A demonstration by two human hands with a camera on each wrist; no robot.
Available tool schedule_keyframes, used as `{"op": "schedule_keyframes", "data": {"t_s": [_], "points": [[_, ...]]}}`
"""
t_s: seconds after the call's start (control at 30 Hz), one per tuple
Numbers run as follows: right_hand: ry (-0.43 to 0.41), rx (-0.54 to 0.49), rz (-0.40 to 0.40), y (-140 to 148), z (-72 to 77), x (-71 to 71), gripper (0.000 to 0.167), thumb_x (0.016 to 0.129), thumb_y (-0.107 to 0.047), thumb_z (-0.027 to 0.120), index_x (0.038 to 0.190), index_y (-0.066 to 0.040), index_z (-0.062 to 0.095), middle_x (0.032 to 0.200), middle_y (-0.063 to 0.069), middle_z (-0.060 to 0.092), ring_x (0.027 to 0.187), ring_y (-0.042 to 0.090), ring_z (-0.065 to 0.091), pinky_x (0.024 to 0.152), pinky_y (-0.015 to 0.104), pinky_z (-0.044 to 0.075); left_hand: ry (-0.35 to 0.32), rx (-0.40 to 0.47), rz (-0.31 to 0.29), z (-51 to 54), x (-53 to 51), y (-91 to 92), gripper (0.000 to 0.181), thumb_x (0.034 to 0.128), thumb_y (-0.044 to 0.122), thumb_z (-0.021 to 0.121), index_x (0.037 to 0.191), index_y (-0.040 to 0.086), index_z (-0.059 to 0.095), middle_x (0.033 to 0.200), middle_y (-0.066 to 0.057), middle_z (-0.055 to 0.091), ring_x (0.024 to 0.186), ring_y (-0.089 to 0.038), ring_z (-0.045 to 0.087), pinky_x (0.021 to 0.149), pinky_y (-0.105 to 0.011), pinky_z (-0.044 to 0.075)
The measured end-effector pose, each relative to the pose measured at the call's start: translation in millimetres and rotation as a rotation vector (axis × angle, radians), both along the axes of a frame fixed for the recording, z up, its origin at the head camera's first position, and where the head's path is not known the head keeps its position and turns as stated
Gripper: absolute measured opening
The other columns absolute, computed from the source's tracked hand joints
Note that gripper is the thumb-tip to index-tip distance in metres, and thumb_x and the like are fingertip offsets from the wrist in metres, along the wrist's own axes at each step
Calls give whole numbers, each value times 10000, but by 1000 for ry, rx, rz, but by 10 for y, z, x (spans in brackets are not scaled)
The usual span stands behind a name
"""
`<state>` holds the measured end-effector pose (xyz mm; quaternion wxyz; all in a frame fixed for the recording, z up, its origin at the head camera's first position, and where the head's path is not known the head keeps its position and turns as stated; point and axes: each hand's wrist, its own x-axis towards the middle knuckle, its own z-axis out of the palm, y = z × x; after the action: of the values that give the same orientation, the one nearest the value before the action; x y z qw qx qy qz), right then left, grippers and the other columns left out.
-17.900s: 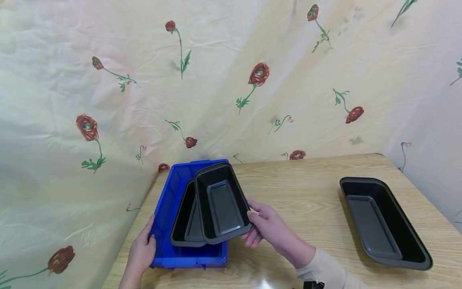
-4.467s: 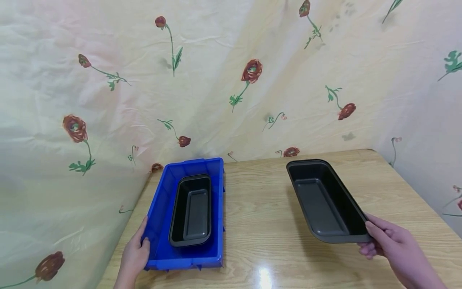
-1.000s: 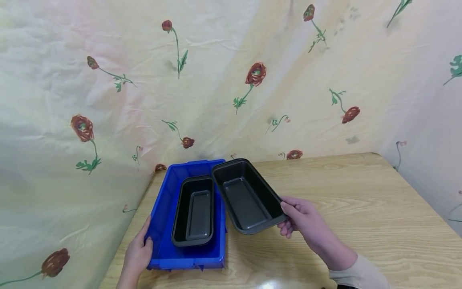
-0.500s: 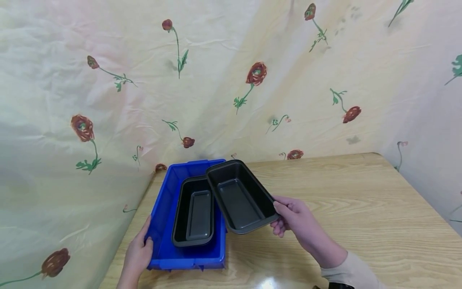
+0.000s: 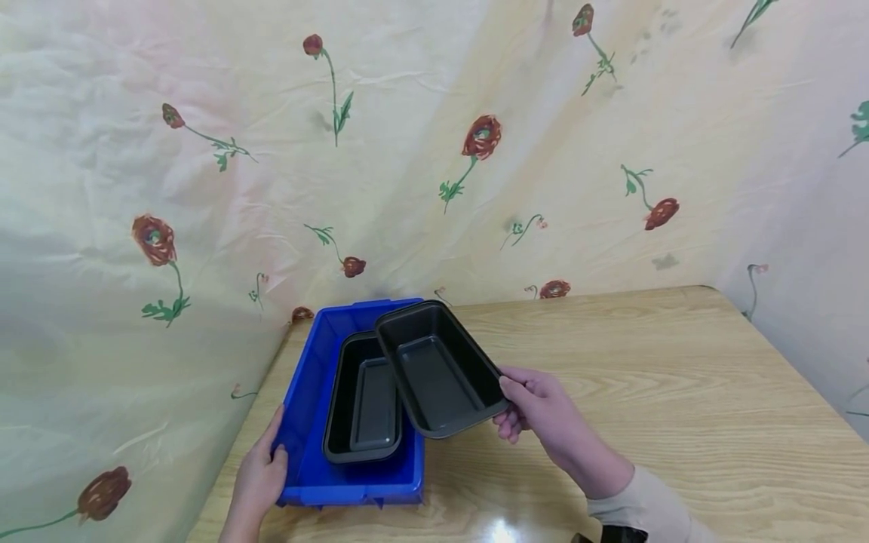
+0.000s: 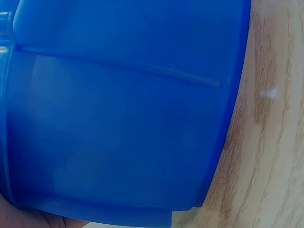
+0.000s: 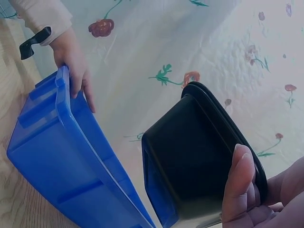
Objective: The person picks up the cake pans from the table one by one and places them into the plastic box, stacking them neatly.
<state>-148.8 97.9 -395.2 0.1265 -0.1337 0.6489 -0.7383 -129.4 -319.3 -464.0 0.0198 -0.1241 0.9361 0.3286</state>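
My right hand (image 5: 543, 407) pinches the near right corner of a dark loaf pan (image 5: 441, 377), thumb on the rim and fingers below. This pan is raised and slanted, overlapping the right side of a blue plastic bin (image 5: 299, 460). Inside the bin lies another dark loaf pan (image 5: 375, 403), partly covered by the raised one. My left hand (image 5: 259, 471) grips the bin's left wall near its front corner. The right wrist view shows the held pan (image 7: 190, 156) from outside, beside the bin wall (image 7: 52, 156), with the left hand (image 7: 73, 61) hooked over the rim.
The bin stands at the left of a wood-grain table (image 5: 645, 392), close to a flowered cloth (image 5: 407, 151) that hangs behind and along the left side. Bare tabletop extends to the right of the bin.
The loaf pan that lay at the table's right was lifted by my right hand and carried left. Over the last second it slid further left over the bin. My left hand stayed on the wall.
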Motion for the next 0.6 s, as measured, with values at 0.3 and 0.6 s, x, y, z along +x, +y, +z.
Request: {"op": "schedule_keyframes", "data": {"t_s": [0.3,0.6], "points": [[-30,-32,1,-135,-9,-24,458,1029,-80,399,1396,190,351,676,92,635,522,116,613,504,237,536,10,-5,-8,9,7,0,672,982,9,326,1580,201,88,1546,-292,195,1372,-504,250,1076,-639,261],[-47,-48,5,-245,-43,-39,460,1024,-74,398,1403,181,348,683,107,648,526,125,631,517,246,552,22,-12,-11,7,6,1,671,976,13,327,1580,192,97,1530,-307,220,1363,-509,266,1071,-640,269]]}}
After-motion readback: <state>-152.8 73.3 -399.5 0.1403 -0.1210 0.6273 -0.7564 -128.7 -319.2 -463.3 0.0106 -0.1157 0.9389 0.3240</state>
